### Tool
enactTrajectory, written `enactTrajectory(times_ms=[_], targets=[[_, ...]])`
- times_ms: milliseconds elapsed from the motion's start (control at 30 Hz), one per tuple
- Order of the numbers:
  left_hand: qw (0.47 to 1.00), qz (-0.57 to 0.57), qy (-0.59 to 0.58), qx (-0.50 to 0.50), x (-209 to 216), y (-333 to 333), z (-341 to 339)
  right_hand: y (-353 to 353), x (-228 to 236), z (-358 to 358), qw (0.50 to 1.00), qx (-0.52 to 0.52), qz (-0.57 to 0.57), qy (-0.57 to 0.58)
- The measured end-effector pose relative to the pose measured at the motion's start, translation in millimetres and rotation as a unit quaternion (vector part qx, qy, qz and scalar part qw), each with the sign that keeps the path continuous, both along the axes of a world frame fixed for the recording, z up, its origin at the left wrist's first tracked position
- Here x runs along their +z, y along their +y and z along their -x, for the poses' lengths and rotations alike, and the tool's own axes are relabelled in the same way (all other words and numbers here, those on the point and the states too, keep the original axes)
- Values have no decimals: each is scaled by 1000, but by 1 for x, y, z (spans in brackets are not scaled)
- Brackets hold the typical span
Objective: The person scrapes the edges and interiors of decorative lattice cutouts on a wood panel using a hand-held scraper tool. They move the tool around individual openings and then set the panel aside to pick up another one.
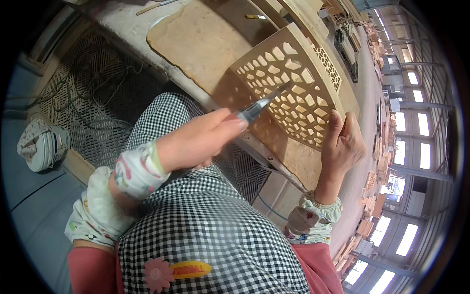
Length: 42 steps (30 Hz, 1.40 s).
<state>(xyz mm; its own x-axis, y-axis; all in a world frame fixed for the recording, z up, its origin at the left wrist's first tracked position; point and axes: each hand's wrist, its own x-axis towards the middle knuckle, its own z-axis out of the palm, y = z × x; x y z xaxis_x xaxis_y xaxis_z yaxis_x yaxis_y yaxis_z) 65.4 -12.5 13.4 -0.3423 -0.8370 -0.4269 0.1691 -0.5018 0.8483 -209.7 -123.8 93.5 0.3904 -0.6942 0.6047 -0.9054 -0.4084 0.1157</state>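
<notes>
Broadly, the scene is filled by a long workbench (pixel 147 29) running from the far left toward the near right, with a tan board (pixel 196 44) lying on it. Propped on that board is a pale wooden lattice panel (pixel 293 88), pierced with many small openings and tilted so that its face is turned toward the person; its long axis runs from the far left down to the near right. A second pierced panel (pixel 329 66) is seen just behind it, on the far right.

The panel's near right edge is gripped by the right hand (pixel 345 142), the fingers (pixel 334 128) curled over the rim and touching the fretwork, the thumb hidden behind. The left hand (pixel 196 139) is held to the near left of the panel, apart from the wood itself. Its fingers are closed tightly around the handle of a slim metal-tipped tool (pixel 262 104), whose shaft points up and to the right, the tip meeting the lattice near the middle of its face. Whether the tip sits inside an opening or on a rib cannot be told.
</notes>
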Motion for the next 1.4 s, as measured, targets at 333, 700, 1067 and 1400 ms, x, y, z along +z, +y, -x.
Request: enactTrajectory(times_ms=[333, 700, 1067, 1400], targets=[[1000, 12, 10, 20, 17, 14, -3, 6, 1, -4, 1000, -12, 6, 17], [998, 8, 65, -4, 19, -9, 1, 7, 3, -5, 1000, 23, 5, 0], [995, -3, 97, -4, 8, 3, 1, 8, 5, -7, 1000, -2, -3, 13], [943, 193, -252, 95, 21, 30, -2, 9, 5, -9, 1000, -13, -7, 6]])
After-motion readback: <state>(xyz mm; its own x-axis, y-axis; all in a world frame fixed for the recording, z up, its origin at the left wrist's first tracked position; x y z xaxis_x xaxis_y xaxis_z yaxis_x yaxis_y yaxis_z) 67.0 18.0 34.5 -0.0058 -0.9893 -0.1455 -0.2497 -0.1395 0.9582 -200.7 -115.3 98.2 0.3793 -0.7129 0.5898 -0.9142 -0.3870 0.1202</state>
